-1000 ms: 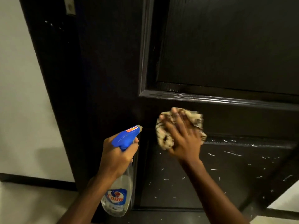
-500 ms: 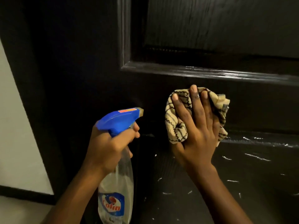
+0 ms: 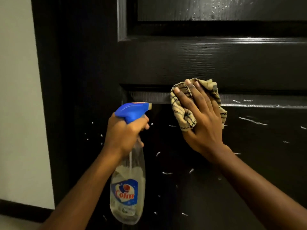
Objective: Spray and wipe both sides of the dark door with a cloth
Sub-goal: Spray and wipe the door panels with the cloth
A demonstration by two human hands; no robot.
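Pale wall at left edge. Left hand is clamped round the neck of a clear spray bottle, blue nozzle facing the dark door. Right hand, fingers extended, presses the bunched striped cloth flat against the door at the lower panel's top ledge

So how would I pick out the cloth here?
Look at the dark door, at its lower ledge. The right hand presses a bunched cloth flat there. It is tan with thin dark wavy stripes, the only fabric, unlike the clear bottle with the blue head in the left hand.
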